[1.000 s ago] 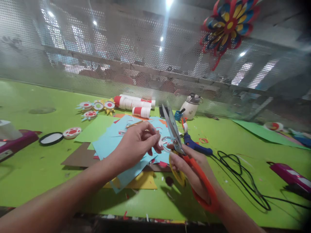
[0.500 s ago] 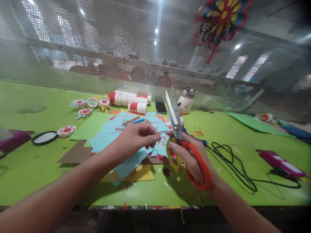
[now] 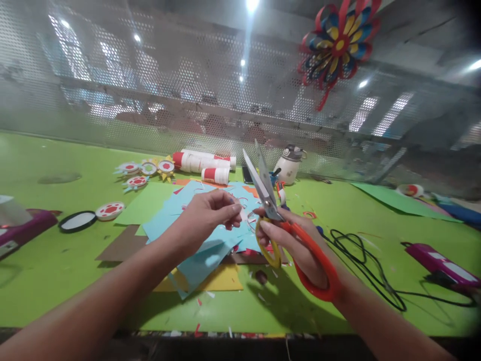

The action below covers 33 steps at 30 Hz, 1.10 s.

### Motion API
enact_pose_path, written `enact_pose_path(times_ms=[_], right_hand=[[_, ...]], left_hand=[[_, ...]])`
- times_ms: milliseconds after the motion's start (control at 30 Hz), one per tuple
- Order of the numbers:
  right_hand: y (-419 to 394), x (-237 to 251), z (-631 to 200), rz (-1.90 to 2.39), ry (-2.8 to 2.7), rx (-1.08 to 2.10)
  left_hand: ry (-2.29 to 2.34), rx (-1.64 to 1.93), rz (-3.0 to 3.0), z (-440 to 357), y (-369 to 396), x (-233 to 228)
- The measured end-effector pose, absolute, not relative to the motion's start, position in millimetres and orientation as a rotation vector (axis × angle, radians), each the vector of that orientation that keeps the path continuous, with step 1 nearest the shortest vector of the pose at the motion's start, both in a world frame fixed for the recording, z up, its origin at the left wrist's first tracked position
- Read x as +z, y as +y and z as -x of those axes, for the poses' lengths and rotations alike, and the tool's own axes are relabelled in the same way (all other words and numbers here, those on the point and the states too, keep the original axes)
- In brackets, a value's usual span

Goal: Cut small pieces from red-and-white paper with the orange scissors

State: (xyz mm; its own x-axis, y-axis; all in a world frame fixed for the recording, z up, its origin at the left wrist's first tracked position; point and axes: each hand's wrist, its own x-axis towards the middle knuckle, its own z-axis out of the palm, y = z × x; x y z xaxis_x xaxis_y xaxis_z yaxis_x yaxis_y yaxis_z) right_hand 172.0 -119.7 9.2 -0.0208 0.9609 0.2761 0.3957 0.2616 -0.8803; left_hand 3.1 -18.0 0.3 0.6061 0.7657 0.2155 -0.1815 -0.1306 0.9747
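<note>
My right hand (image 3: 296, 240) grips a pair of scissors (image 3: 268, 200) by its loops, one yellow and one orange-red. Their blades point up and stand a little apart. Just left of them, my left hand (image 3: 214, 213) is closed, thumb against the fingertips in a pinch; whatever it holds is too small to make out. Below both hands lie light blue paper sheets (image 3: 169, 213), strewn with thin scraps. A yellow sheet (image 3: 225, 278) and a brown sheet (image 3: 120, 245) stick out from under the blue ones.
Behind the papers lie stacked paper cups (image 3: 216, 175), a phone (image 3: 248, 175) and a white bottle (image 3: 287, 168). Round paper crafts (image 3: 166, 169) and a black ring (image 3: 77, 221) are on the left. On the right are a black cable (image 3: 364, 255) and a purple power strip (image 3: 439, 263).
The scissors have tilted further left in my right hand. My left hand has shifted slightly left, away from the scissors. The whole view has shifted a little.
</note>
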Motion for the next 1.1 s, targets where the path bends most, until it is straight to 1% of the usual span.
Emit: enact_pose_path(times_ms=[133,300,600,1100], right_hand=[[-125.9,3.3,-177.3,1.304,-1.788,0.652],[-125.9,-14.0,-181.7,1.296,-1.912,0.641],[-131.8,-16.3,-187.6,1.257,-1.944,0.727],[-127.9,-15.8,-193.4,1.249,-2.102,0.685]], left_hand=[[0.632,1.118,-1.441,6.1,-2.0,1.8],[0.599,1.299,-1.288,10.7,10.8,0.6],[0.641,1.194,-1.33,8.7,1.4,8.4],[0.732,1.215,-1.422,9.7,-6.7,17.7]])
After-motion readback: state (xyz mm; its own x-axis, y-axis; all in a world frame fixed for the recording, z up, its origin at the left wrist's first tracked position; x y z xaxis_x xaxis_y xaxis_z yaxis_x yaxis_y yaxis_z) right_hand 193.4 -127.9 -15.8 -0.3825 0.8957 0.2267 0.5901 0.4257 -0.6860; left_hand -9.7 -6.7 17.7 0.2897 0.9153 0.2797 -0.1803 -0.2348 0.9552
